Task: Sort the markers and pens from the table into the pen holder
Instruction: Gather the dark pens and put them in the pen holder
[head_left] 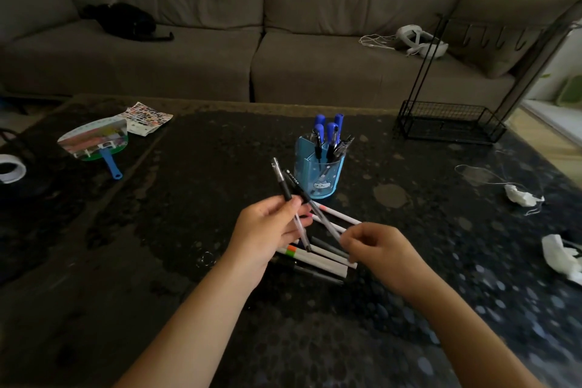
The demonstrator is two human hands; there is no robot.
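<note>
A blue see-through pen holder (319,178) stands mid-table with several blue-capped pens (330,132) upright in it. My left hand (269,230) holds two black-capped pens (283,181) that point up toward the holder. My right hand (376,246) pinches the lower end of one of these pens, fingers curled. Under both hands lies a pile of white and grey markers (324,258), some with pink or orange bands.
A paper fan (94,142) and a sticker sheet (148,118) lie at the left, a tape roll (11,168) at the far left edge. A black wire rack (450,123) stands back right. Crumpled tissues (560,257) and a thin cord (491,173) lie at the right.
</note>
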